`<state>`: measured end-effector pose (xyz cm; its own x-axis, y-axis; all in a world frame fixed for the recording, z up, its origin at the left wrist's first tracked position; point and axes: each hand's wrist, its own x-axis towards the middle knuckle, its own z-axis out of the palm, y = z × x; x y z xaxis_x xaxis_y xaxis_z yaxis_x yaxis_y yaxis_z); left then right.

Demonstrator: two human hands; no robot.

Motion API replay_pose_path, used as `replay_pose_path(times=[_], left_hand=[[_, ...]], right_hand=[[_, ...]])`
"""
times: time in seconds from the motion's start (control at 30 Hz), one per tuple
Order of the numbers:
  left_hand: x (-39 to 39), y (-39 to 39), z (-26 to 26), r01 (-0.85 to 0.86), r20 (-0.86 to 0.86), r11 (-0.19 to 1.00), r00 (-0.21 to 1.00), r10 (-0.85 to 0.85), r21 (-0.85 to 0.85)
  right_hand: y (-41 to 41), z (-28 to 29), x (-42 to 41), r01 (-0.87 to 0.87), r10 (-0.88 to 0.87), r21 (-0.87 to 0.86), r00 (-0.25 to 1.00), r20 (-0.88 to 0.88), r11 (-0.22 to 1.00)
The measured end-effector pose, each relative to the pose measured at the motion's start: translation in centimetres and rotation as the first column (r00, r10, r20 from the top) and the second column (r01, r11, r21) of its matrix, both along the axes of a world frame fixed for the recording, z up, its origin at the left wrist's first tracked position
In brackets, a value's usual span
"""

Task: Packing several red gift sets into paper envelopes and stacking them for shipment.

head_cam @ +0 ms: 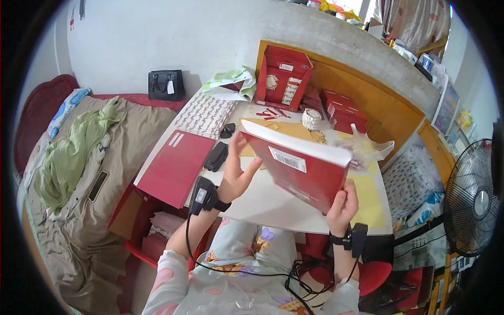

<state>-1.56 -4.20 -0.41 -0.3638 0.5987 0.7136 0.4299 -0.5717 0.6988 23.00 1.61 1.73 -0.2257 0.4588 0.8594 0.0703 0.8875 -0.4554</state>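
A flat red package (293, 161) with a white upper side and a barcode label is held tilted above the white table (252, 202). My right hand (343, 204) grips its lower right corner, thumb on the near face. At the other end, my left hand (239, 167) has its fingers up by the package's left corner and its thumb spread near the edge; whether it grips is unclear. Beneath and behind the package lies a yellowish-brown sheet (247, 151), partly hidden. A black object (216, 156) rests left of my left hand, beside red flat sheets (175, 167).
At the back stand a red display box (284, 78), red boxes (343, 110) and a white roll of trim (311, 119). Patterned sheets (204, 114) lie on the left. Below is an open red-lined carton (157, 232). A fan (470, 199) stands right; black cables (299, 275) cross my lap.
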Motion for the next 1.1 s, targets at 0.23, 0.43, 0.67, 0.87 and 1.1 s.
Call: replay_pose_path(times=[0.23,0.43,0.67,0.87,1.1], left_hand=[[0.8,1.9,1.9,0.041,0.056,0.977,0.997,-0.054,0.209],[0.3,0.9,2.1,0.191,-0.035,0.945,0.981,-0.189,0.264],[-0.6,-0.2,3.2,0.168,-0.08,0.96,0.985,-0.154,0.223],[-1.6,-0.7,5.1,0.266,0.001,0.954,0.963,-0.268,0.14],[-1.4,-0.9,5.3,0.235,-0.004,0.967,0.972,-0.236,0.098]], right_hand=[[2.8,-1.1,-1.3,-0.104,0.07,-0.169,0.978,-0.196,0.98],[3.4,0.8,-1.4,-0.138,0.118,-0.07,0.964,-0.239,0.988],[4.5,0.8,0.0,-0.239,0.22,-0.08,0.956,-0.194,0.968],[4.6,1.1,0.7,-0.302,0.278,-0.131,0.945,-0.175,0.944],[4.8,1.7,1.3,-0.366,0.352,-0.141,0.929,-0.114,0.92]])
